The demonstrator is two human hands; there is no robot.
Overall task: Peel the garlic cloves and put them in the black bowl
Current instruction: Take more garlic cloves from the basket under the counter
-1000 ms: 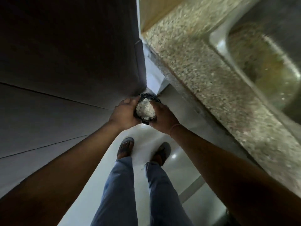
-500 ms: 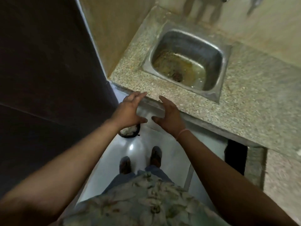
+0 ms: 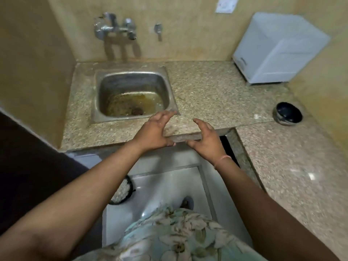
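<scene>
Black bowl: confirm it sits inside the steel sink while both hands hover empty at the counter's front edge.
Wrong place. The head view shows the black bowl on the counter, far right of the sink, not inside it. The left hand and right hand do hover empty at the counter's front edge.

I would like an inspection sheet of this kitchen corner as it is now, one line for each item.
Surface: speckled stone counter, L-shaped, with a steel sink holding murky water.
Job's things: black bowl on the counter, far right; contents unclear; no garlic clearly seen.
Clutter: black container of pale scraps on the floor, partly behind the left arm.
Hands: left hand and right hand open, holding nothing, above the counter's front edge.
Cables: nothing seen.
Surroundings: wall taps, white box at back right.
</scene>
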